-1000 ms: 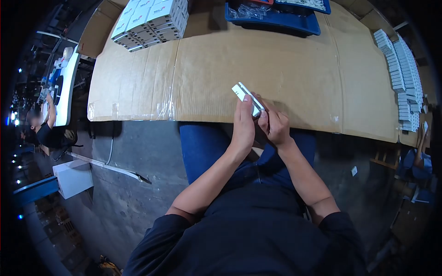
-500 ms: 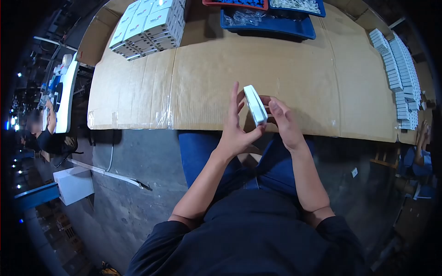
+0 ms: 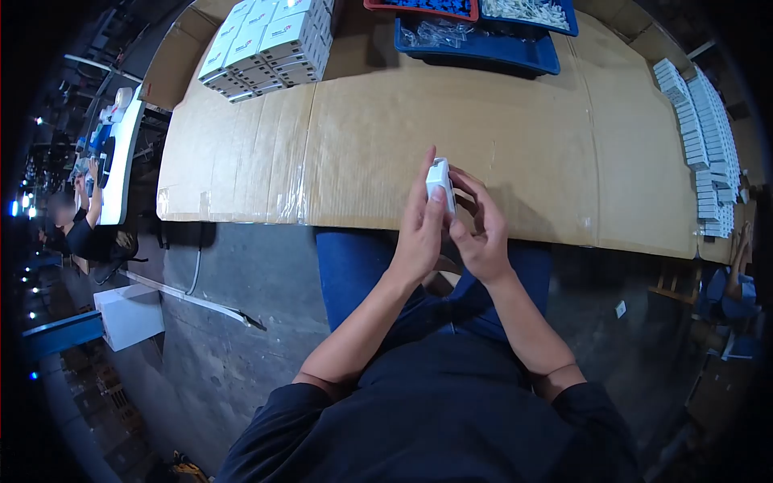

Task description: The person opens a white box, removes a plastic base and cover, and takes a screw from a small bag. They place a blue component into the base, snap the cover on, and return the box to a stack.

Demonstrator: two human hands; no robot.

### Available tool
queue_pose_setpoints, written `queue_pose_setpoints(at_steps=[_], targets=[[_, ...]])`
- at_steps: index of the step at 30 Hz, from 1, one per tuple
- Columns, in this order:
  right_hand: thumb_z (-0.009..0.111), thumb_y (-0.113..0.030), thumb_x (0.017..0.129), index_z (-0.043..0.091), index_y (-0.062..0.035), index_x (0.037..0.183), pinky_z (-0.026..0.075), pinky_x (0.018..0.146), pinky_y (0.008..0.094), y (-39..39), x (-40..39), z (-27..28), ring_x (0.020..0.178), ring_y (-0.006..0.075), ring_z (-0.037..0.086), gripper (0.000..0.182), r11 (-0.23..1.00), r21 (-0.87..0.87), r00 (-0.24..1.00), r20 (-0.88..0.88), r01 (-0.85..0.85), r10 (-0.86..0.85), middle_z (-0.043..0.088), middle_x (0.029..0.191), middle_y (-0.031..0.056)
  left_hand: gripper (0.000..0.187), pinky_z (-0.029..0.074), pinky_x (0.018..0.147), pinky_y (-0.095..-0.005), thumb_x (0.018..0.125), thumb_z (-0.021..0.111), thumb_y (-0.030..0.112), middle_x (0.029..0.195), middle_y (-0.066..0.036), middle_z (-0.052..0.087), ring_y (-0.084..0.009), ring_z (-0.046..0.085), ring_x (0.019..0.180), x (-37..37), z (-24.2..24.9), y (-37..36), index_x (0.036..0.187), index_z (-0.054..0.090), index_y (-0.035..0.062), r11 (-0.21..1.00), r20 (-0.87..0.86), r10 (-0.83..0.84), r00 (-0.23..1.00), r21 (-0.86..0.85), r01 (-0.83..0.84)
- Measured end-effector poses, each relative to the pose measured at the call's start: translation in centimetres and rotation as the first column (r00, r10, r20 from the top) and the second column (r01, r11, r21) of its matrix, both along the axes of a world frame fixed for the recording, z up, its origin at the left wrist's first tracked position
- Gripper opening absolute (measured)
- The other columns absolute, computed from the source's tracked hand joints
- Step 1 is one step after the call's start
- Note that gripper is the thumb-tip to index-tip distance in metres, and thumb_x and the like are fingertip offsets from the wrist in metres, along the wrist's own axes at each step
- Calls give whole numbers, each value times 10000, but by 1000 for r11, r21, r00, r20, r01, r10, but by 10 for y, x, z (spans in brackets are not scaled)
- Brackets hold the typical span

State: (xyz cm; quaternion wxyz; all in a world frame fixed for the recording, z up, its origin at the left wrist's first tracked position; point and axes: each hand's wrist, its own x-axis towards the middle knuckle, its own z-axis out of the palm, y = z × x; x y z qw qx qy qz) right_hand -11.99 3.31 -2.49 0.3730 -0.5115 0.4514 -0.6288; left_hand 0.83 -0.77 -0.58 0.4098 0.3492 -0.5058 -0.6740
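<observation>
A small white box (image 3: 439, 173) is held up over the near edge of the cardboard-covered table. My left hand (image 3: 419, 237) is closed on it, with the thumb pressed on the near face and the fingers along its left side. Against its right side curl the fingers of my right hand (image 3: 485, 241), the thumb lying low beside the box. The hands hide the lower part of the box, and any print on it cannot be made out.
Stacked white boxes (image 3: 266, 48) stand at the back left of the cardboard surface (image 3: 386, 145). Blue trays (image 3: 483, 60) with clear bags and small white parts, and a red tray (image 3: 419, 8) of blue pieces, sit at the back. Rows of white boxes (image 3: 696, 129) line the right.
The box has turned more upright, and its narrow side no longer faces me. My left thumb has moved up onto its face, and my right hand has closed in from the right.
</observation>
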Motion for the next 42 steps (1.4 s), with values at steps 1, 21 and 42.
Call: queue_pose_setpoints(at_steps=[1, 21, 42], targets=[[756, -267, 951, 509, 32, 1462, 450, 1142, 427, 0, 2, -1, 1379, 297, 541, 641, 999, -36, 998, -56, 4, -6, 526, 1492, 189, 681, 415, 1071, -327, 1128, 436, 405, 1519, -152, 436, -203, 514, 1229, 0, 4, 2, 1674, 192, 79, 1000, -4, 10, 1000, 6, -10], [554, -351, 1070, 535, 25, 1481, 487, 1094, 406, -4, -2, -2, 1303, 343, 610, 558, 987, -159, 945, -319, 13, -64, 555, 1490, 222, 695, 360, 1130, -385, 1116, 421, 439, 1435, -190, 471, -281, 478, 1314, -4, -10, 4, 1620, 275, -17, 927, -14, 196, 981, -322, -190], [582, -574, 1018, 591, -111, 1363, 559, 952, 424, 13, -7, -24, 1110, 204, 677, 577, 691, 279, 428, 903, -666, 48, 688, 1218, 58, 989, 366, 1168, -471, 994, 438, 740, 1521, -241, 445, -322, 476, 1401, 4, -3, 6, 1605, 300, -26, 890, 86, 2, 996, -454, 38]])
